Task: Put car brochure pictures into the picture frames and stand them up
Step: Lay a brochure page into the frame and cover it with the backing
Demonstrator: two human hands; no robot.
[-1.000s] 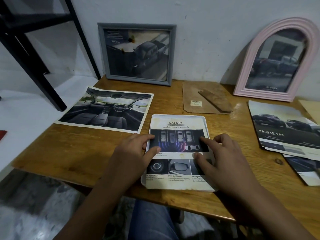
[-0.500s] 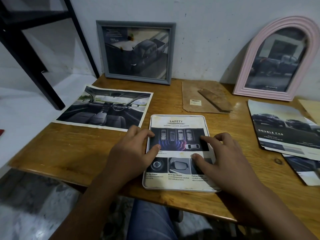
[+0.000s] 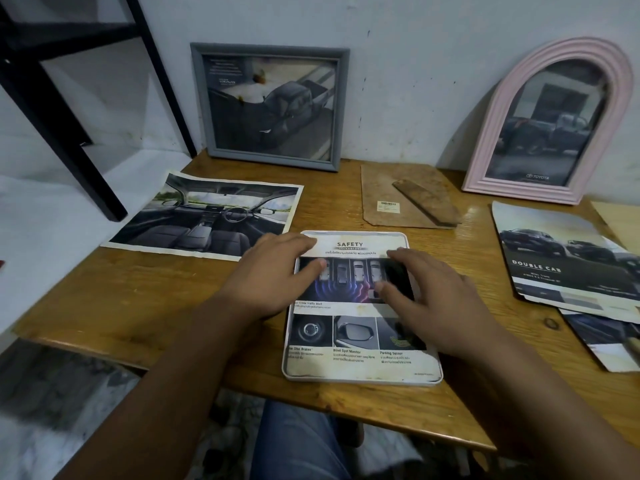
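**Both hands flat on the safety page in the white frame**

The white frame (image 3: 362,377) lies face up near the front edge of my tabletop (image 3: 104,299), its near rim just short of that edge. The safety brochure page (image 3: 360,341) sits inside it. Bare wood lies open to the frame's left; the interior photo (image 3: 204,216) lies beyond that, its left corner overhanging the side edge. A backing board (image 3: 388,188) lies behind the frame. To the right, the Double Cab brochure (image 3: 568,258) is near but apart.

My left hand (image 3: 270,275) rests on the frame's upper left, fingers (image 3: 320,263) relaxed and loosened, pressing the page. My right hand (image 3: 433,299) presses the upper right likewise, grasping nothing.

The grey frame (image 3: 201,98) and pink arched frame (image 3: 485,140) lean against the wall.
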